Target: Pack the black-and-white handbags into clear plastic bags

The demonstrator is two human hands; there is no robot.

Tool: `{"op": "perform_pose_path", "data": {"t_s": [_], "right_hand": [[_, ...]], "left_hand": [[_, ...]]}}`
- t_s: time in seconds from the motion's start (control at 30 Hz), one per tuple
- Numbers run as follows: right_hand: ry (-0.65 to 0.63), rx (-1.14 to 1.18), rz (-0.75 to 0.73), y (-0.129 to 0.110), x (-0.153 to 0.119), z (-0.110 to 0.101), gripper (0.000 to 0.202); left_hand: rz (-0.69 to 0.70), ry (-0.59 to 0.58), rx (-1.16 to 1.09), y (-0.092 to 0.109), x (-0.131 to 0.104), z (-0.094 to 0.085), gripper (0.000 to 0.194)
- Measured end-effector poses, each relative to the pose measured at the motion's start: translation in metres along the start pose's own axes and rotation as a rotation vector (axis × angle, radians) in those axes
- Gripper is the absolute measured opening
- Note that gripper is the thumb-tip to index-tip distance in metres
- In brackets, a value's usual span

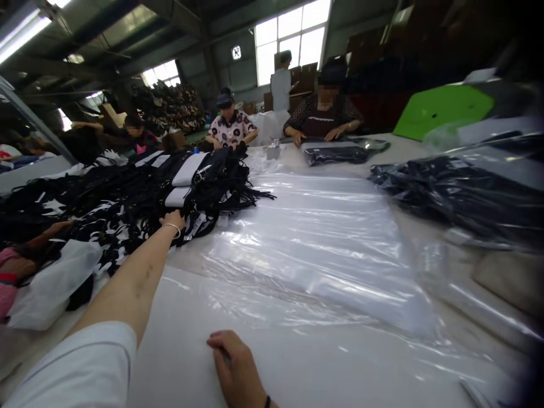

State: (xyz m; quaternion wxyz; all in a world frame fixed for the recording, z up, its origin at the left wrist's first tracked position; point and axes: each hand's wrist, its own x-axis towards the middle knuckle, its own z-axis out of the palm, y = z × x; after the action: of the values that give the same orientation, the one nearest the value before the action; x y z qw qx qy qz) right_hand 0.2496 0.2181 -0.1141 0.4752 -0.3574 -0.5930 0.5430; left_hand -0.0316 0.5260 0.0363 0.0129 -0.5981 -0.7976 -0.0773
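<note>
My left hand (pixel 173 220) reaches out to the near edge of a pile of black strapped items (pixel 221 170) with pale grey panels (pixel 189 169). Its fingers touch the pile just below a grey panel and are partly lost against the black material, so their grip is unclear. Low in the middle, my right hand (pixel 236 362) rests over the white table (pixel 170 340), its fingers curled with thumb and forefinger close together; nothing shows in it. Beyond it lies a broad stack of clear plastic bags (pixel 314 238).
Bagged dark items (pixel 459 192) lie at the right, near a green board (pixel 442 110). Across the table a person handles a bagged item (pixel 335 152); another person (pixel 232 127) works beside them. At far left, a co-worker's hands are near a white bag (pixel 55 283).
</note>
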Motion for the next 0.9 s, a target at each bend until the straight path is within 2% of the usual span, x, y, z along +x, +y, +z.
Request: {"op": "perform_pose_path", "data": {"t_s": [0.07,0.17,0.3,0.37,0.43,0.47,0.53,0.57,0.63,0.7,0.8,0.9], "right_hand": [[0.004,-0.009,-0.013,-0.002,0.001,0.0,0.029],[0.004,-0.039,0.013,-0.006,0.004,-0.003,0.028],[-0.008,-0.01,0.061,-0.005,0.009,-0.007,0.024],[-0.003,0.11,0.106,-0.003,0.014,-0.009,0.019],[0.026,0.312,0.18,-0.003,0.019,-0.014,0.025],[0.053,0.427,0.222,-0.004,0.021,-0.018,0.032],[0.117,0.638,0.291,-0.009,0.021,-0.03,0.043],[0.151,0.722,0.31,-0.012,0.018,-0.038,0.045],[0.215,0.847,0.327,-0.021,0.007,-0.057,0.04],[0.272,0.924,0.347,-0.029,-0.014,-0.078,0.033],[0.293,0.95,0.422,-0.04,-0.059,-0.11,0.033],[0.262,0.869,0.542,-0.051,-0.115,-0.136,0.047]], "left_hand": [[-0.041,0.024,0.05,0.004,-0.004,-0.007,0.037],[-0.036,0.092,0.093,0.01,-0.007,-0.041,0.036],[0.027,0.235,0.108,0.027,-0.013,-0.12,0.036],[0.076,0.363,0.086,0.042,-0.03,-0.163,0.036],[0.17,0.484,0.026,0.058,-0.065,-0.204,0.033],[0.235,0.519,-0.016,0.065,-0.09,-0.221,0.032],[0.382,0.506,-0.108,0.076,-0.155,-0.249,0.031],[0.458,0.455,-0.15,0.079,-0.192,-0.257,0.032],[0.589,0.283,-0.221,0.079,-0.269,-0.26,0.035],[0.705,0.015,-0.28,0.075,-0.342,-0.244,0.037],[0.859,-0.398,-0.336,0.07,-0.43,-0.19,0.033],[0.979,-0.685,-0.403,0.075,-0.489,-0.135,0.029]]}}
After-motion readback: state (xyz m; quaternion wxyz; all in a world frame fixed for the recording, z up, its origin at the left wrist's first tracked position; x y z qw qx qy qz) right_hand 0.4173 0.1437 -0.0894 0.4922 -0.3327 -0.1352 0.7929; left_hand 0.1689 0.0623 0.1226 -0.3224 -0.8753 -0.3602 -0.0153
